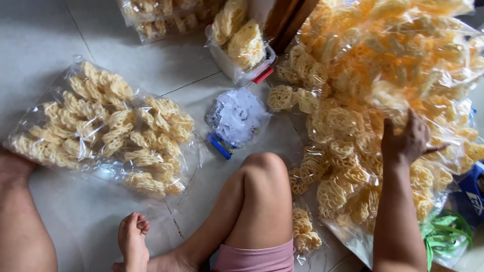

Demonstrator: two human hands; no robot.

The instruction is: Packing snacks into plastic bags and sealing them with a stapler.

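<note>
The right hand (406,141) grips the big clear bag of lattice crackers (383,100) at three o'clock; its long axis runs from one to six o'clock. The left hand (12,168) rests against the smaller cracker bag (108,128) at nine o'clock; its grip I cannot tell.

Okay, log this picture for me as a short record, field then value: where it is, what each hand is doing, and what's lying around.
setting: pale tiled floor, person seated with a knee raised
right hand: reaches into a large clear bag of yellow lattice crackers
left hand: out of frame; only the forearm shows at the left edge, next to a smaller clear cracker bag lying flat
middle of floor: small bag of white slips with a blue clip beside it
top: clear tub of crackers with a red latch
lower right: green ribbon
</note>
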